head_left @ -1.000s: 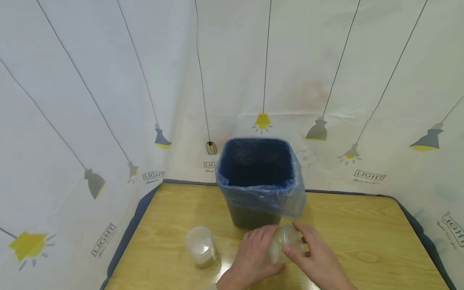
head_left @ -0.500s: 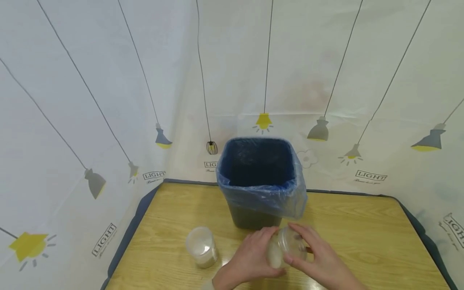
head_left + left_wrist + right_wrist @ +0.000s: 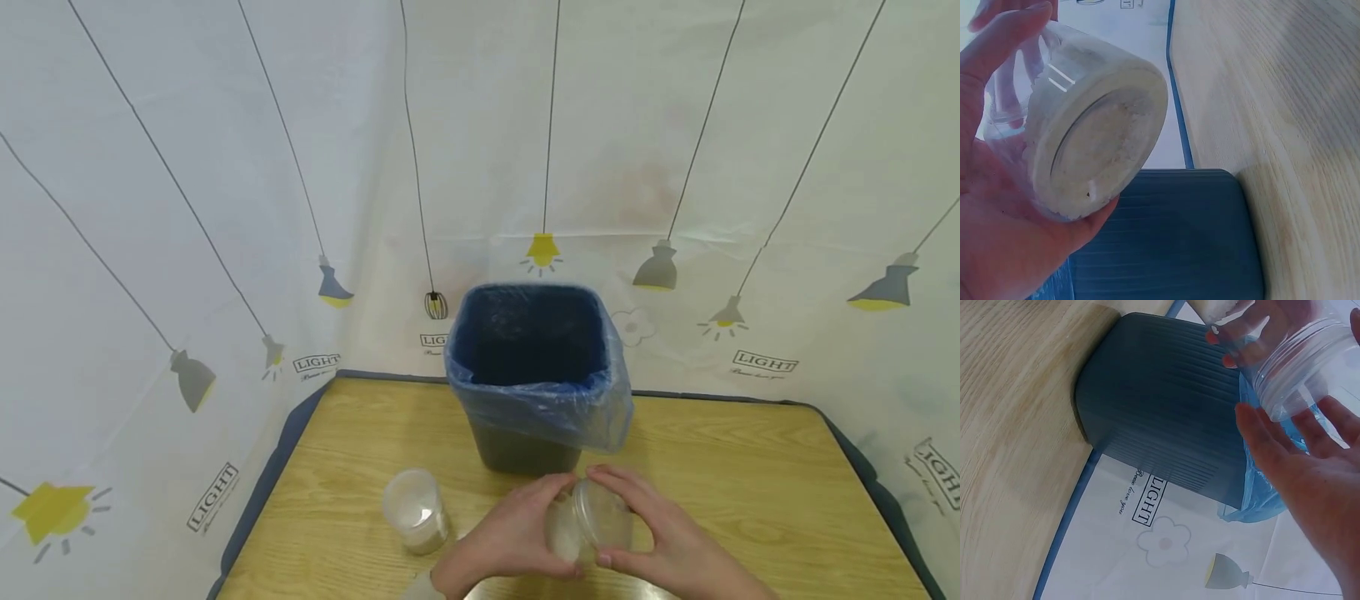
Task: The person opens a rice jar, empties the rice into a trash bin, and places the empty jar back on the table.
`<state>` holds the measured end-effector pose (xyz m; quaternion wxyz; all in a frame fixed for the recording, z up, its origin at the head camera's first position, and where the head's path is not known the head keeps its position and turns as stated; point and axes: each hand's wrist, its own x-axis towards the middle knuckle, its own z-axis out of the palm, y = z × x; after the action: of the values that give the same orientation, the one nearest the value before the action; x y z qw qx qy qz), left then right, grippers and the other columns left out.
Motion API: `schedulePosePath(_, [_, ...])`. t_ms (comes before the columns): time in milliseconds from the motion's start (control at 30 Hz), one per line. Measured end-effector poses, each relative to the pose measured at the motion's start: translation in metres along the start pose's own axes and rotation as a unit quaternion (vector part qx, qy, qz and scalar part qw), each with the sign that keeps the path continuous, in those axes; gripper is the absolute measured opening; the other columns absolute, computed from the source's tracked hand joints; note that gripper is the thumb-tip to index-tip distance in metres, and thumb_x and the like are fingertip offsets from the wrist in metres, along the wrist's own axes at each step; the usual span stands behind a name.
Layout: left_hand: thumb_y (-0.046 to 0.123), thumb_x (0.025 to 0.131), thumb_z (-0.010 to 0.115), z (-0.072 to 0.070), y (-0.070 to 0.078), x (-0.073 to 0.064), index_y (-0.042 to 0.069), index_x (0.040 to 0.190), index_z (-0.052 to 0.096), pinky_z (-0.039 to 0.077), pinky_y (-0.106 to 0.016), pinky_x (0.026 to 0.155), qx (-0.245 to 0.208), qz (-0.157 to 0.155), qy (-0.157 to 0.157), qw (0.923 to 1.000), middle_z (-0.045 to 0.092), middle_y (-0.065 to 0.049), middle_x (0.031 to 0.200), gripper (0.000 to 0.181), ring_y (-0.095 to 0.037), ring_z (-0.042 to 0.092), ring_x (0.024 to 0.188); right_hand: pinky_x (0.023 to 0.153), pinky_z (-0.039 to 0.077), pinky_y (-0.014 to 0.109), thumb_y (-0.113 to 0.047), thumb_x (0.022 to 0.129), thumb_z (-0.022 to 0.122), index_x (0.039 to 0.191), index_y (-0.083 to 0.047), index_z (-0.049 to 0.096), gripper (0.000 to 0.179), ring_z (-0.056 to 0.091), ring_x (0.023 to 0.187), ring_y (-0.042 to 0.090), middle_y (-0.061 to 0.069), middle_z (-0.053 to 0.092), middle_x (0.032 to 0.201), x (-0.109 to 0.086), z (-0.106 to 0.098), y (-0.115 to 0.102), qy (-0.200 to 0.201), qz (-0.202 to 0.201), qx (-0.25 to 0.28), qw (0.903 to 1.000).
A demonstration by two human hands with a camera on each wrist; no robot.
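Observation:
A clear jar (image 3: 1100, 125) with a pale layer at its bottom is held tilted on its side in front of the bin. My left hand (image 3: 517, 527) grips the jar's body, thumb and fingers on opposite sides, with the base facing the left wrist camera. At the other end, my right hand (image 3: 663, 533) holds the clear lid (image 3: 606, 515) between thumb and fingers. In the right wrist view, ridged rings show by the lid (image 3: 1310, 362), with fingertips right at its edge. A second clear jar (image 3: 416, 512) stands upright to the left, whitish matter low inside.
Behind the hands, a dark bin (image 3: 525, 446) with a blue liner (image 3: 555, 400) folded over its rim stands on the wooden table (image 3: 750, 492). White sheets (image 3: 480, 150) printed with hanging lamps enclose the table's back and sides.
Both hands have shifted slightly, the right one a little to the right, and the fingers have turned around the jar. More of the lid shows now. The standing jar and bin have not moved.

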<state>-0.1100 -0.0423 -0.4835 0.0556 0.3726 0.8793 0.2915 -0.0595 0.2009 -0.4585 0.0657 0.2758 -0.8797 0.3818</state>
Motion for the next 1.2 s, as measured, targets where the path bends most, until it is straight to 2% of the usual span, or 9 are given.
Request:
schedulePosePath(133, [0.045, 0.066, 0.094, 0.002, 0.002, 0.0, 0.014, 0.144, 0.052, 0.051, -0.027, 0.095, 0.023, -0.002, 0.019, 0.9996, 0.063, 0.004, 0.131, 0.094, -0.008, 0.06, 0.113, 0.091, 0.057, 0.036, -0.028, 0.084, 0.087, 0.156, -0.019, 0.043, 0.085, 0.052, 0.132, 0.02, 0.008, 0.049, 0.152, -0.002, 0.0, 0.0, 0.015, 0.024, 0.02, 0.9994])
schedulePosePath(233, [0.046, 0.065, 0.095, 0.008, 0.004, 0.001, 0.014, 0.142, 0.053, 0.053, -0.031, 0.093, 0.07, -0.004, 0.052, 0.9962, 0.064, 0.003, 0.129, 0.093, -0.011, 0.062, 0.111, 0.086, 0.058, 0.034, -0.027, 0.094, 0.078, 0.153, -0.01, 0.044, 0.07, 0.058, 0.125, 0.03, 0.014, 0.051, 0.149, -0.001, 0.0, -0.004, 0.033, 0.093, 0.053, 0.9937])
schedulePosePath(333, [0.05, 0.063, 0.095, 0.016, 0.004, 0.002, 0.014, 0.14, 0.054, 0.054, -0.034, 0.09, 0.138, 0.008, 0.096, 0.9857, 0.065, 0.001, 0.128, 0.094, -0.015, 0.064, 0.11, 0.082, 0.058, 0.031, -0.03, 0.102, 0.067, 0.151, -0.006, 0.046, 0.058, 0.062, 0.12, 0.033, 0.015, 0.055, 0.145, 0.002, 0.0, -0.008, 0.041, 0.17, 0.072, 0.9819])
schedulePosePath(400, [0.052, 0.061, 0.095, 0.021, 0.003, 0.002, 0.014, 0.14, 0.053, 0.055, -0.036, 0.089, 0.176, 0.018, 0.123, 0.9765, 0.065, 0.0, 0.128, 0.097, -0.017, 0.065, 0.111, 0.081, 0.058, 0.03, -0.036, 0.103, 0.064, 0.151, -0.007, 0.046, 0.059, 0.063, 0.118, 0.031, 0.015, 0.055, 0.145, 0.006, 0.002, -0.01, 0.032, 0.208, 0.083, 0.974])
schedulePosePath(500, [0.055, 0.06, 0.095, 0.025, 0.003, 0.001, 0.014, 0.141, 0.051, 0.055, -0.036, 0.089, 0.216, 0.032, 0.151, 0.9641, 0.065, 0.0, 0.129, 0.1, -0.018, 0.064, 0.113, 0.081, 0.057, 0.029, -0.043, 0.101, 0.066, 0.153, -0.007, 0.044, 0.067, 0.064, 0.116, 0.029, 0.016, 0.053, 0.147, 0.011, 0.004, -0.012, 0.007, 0.245, 0.099, 0.9643])
schedulePosePath(633, [0.057, 0.061, 0.094, 0.025, 0.003, -0.002, 0.015, 0.141, 0.051, 0.054, -0.035, 0.091, 0.24, 0.041, 0.163, 0.9561, 0.064, 0.0, 0.129, 0.1, -0.017, 0.063, 0.115, 0.081, 0.058, 0.031, -0.05, 0.095, 0.071, 0.152, -0.006, 0.044, 0.077, 0.064, 0.116, 0.028, 0.016, 0.052, 0.149, 0.015, 0.005, -0.013, -0.016, 0.275, 0.112, 0.9548])
schedulePosePath(800, [0.055, 0.062, 0.094, 0.022, 0.003, -0.003, 0.013, 0.142, 0.051, 0.054, -0.035, 0.093, 0.229, 0.044, 0.148, 0.961, 0.064, 0.0, 0.13, 0.1, -0.017, 0.064, 0.115, 0.084, 0.057, 0.032, -0.049, 0.091, 0.077, 0.149, -0.007, 0.048, 0.077, 0.062, 0.118, 0.029, 0.014, 0.054, 0.146, 0.012, 0.004, -0.012, -0.015, 0.244, 0.105, 0.964])
schedulePosePath(1033, [0.053, 0.064, 0.094, 0.018, 0.001, -0.003, 0.016, 0.143, 0.05, 0.053, -0.034, 0.094, 0.167, 0.04, 0.105, 0.9796, 0.063, 0.002, 0.131, 0.097, -0.015, 0.062, 0.115, 0.083, 0.059, 0.032, -0.036, 0.088, 0.083, 0.143, -0.01, 0.055, 0.067, 0.062, 0.115, 0.023, 0.007, 0.059, 0.138, 0.001, 0.006, -0.005, 0.019, 0.104, 0.067, 0.9921])
schedulePosePath(1200, [0.052, 0.066, 0.093, 0.016, 0.0, -0.003, 0.017, 0.143, 0.049, 0.053, -0.032, 0.093, 0.142, 0.044, 0.086, 0.9852, 0.063, 0.003, 0.131, 0.095, -0.013, 0.061, 0.116, 0.081, 0.059, 0.031, -0.032, 0.085, 0.087, 0.143, -0.015, 0.056, 0.068, 0.061, 0.114, 0.017, 0.005, 0.059, 0.136, -0.001, 0.006, -0.001, 0.032, 0.036, 0.031, 0.9984])
